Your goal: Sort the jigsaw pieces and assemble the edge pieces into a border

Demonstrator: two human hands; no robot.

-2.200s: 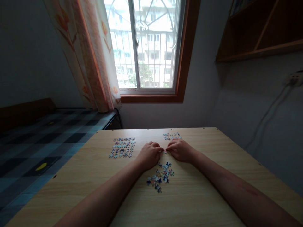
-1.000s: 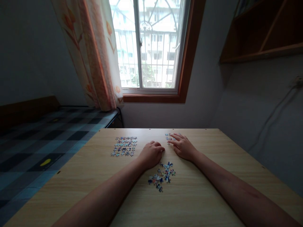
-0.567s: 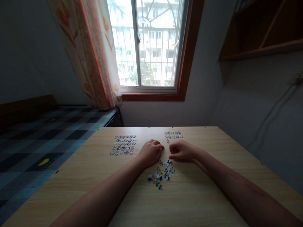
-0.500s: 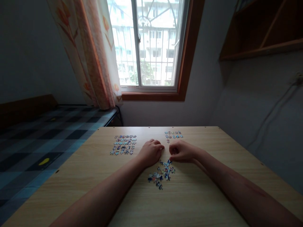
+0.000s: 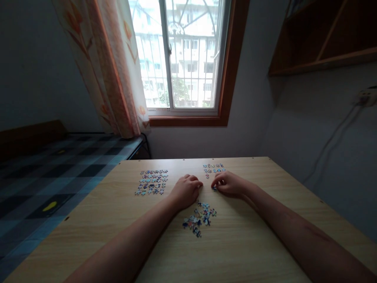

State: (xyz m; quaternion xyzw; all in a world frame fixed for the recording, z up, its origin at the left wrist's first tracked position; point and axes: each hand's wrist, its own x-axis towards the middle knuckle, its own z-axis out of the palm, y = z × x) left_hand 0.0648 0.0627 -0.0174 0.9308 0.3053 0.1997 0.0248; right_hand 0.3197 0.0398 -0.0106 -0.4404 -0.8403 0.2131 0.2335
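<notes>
My right hand is closed in a pinch on a blue jigsaw puzzle piece, low over the table, just below the small rows of puzzle pieces. To its left, my left hand rests on the table with its fingers curled and pressed together; whatever they may hold is hidden. Nearer to me lies a loose pile of puzzle pieces, some overlapping. Left of my left hand, many pieces form a block of neat rows, set slightly apart from one another.
The light wooden table stands before a window with a flowered curtain. A bed with a checked cover adjoins on the left. At the right wall are a shelf and a socket with a cable.
My right hand has moved from the pile's top edge away from me toward the small rows, carrying a blue puzzle piece. My left hand has stayed nearly in place. The view has shifted slightly.
</notes>
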